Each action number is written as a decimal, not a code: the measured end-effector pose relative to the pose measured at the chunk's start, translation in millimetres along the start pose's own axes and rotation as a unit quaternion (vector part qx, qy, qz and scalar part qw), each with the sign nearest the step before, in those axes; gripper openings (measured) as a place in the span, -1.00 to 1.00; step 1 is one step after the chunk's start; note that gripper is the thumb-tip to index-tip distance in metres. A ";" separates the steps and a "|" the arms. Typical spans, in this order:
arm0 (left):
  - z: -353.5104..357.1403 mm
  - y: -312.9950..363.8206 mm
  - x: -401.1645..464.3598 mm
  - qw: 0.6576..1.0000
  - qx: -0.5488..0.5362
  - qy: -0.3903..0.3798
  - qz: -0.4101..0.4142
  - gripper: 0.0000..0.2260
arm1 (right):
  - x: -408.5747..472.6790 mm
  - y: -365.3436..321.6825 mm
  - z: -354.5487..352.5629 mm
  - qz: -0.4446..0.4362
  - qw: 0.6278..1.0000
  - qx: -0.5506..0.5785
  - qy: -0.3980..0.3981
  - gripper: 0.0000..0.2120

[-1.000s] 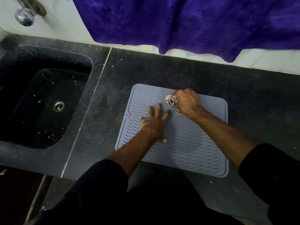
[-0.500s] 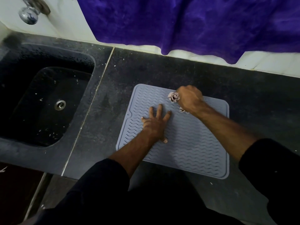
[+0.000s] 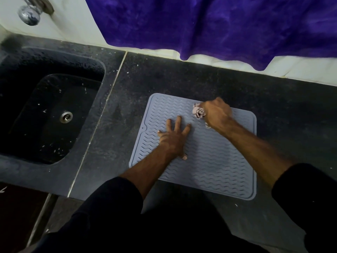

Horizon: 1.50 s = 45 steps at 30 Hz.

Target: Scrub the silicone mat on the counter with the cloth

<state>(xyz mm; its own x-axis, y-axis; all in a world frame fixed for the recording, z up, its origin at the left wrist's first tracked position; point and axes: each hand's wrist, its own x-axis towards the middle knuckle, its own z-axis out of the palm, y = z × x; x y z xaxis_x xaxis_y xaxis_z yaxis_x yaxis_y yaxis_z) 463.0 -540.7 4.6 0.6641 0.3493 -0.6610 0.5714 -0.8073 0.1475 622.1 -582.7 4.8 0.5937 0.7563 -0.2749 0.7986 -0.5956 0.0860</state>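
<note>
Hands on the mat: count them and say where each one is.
2. The left hand lies flat, fingers spread, on the silicone mat's left-centre. The right hand is fisted around the cloth near its far edge.

Person, head-camera view: two bare forearms; left hand (image 3: 173,139) and right hand (image 3: 217,114) ungloved, no rings or watch visible. Black sleeves (image 3: 113,196) pushed up toward elbows; dark clothing below.

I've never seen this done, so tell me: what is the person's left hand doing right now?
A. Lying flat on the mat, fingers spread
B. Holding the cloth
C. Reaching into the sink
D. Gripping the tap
A: the left hand lies flat, fingers spread, on the mat, while the right hand clutches the cloth.
</note>
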 end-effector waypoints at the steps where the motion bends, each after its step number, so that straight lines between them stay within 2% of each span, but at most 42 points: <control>1: -0.2 0.0 -0.2 1.000 -0.002 0.000 0.001 0.11 | -0.6 4.9 0.0 0.007 1.000 0.009 -0.004 -0.60; 5: -2.0 0.6 -2.8 1.000 -0.004 -0.002 0.001 0.10 | 6.6 2.3 -11.3 0.015 0.996 0.078 0.037 -0.76; 8: -3.2 1.5 -3.9 1.000 -0.001 -0.003 0.001 0.10 | 14.6 -23.0 -17.2 -0.042 0.991 0.112 0.065 -0.64; 11: -4.0 1.9 -4.2 1.000 0.001 -0.007 0.001 0.11 | 19.6 -49.0 -12.8 -0.091 0.991 0.085 0.051 -0.65; 16: -2.4 -1.0 -2.7 1.000 -0.004 -0.004 0.003 0.10 | 18.2 -31.3 1.4 -0.029 0.999 0.033 0.022 -0.63; 20: -1.6 0.3 -1.6 1.000 0.000 -0.006 0.003 0.10 | 14.7 -7.6 0.2 0.020 0.998 0.061 0.015 -0.66; 22: -1.7 0.1 -0.8 1.000 0.002 -0.007 0.002 0.11 | 15.8 -12.6 -2.9 0.005 0.994 0.096 0.046 -0.71; 25: -2.1 0.3 0.1 1.000 0.004 -0.008 0.004 0.10 | 18.6 -45.1 -10.4 -0.063 0.981 0.162 0.088 -0.63; 28: -2.2 0.3 0.4 1.000 0.006 -0.014 0.002 0.10 | 22.2 -77.8 -11.7 -0.116 0.986 0.103 0.055 -0.66; 34: 0.5 -1.7 0.9 1.000 0.000 -0.002 0.004 0.11 | 17.1 -48.7 -3.7 -0.078 0.996 0.025 0.034 -0.76; 37: 0.5 -1.3 1.8 1.000 0.002 0.001 0.003 0.12 | 14.1 -42.5 -9.2 -0.038 0.997 0.057 0.033 -0.72; 41: 1.6 -1.2 3.8 1.000 0.009 -0.004 0.002 0.11 | 16.0 -62.2 -16.6 -0.082 0.983 0.157 0.044 -0.59; 45: 2.9 -1.0 4.9 1.000 0.015 -0.008 -0.001 0.11 | 18.1 -76.5 -11.5 -0.124 0.986 0.111 0.017 -0.62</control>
<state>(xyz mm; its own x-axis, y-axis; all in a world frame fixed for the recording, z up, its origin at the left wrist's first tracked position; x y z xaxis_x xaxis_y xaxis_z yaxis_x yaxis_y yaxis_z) 464.3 -539.5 -0.9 0.6552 0.3426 -0.6733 0.5573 -0.8209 0.1246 572.9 -520.3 4.3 0.3881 0.8927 -0.2289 0.8809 -0.4323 -0.1925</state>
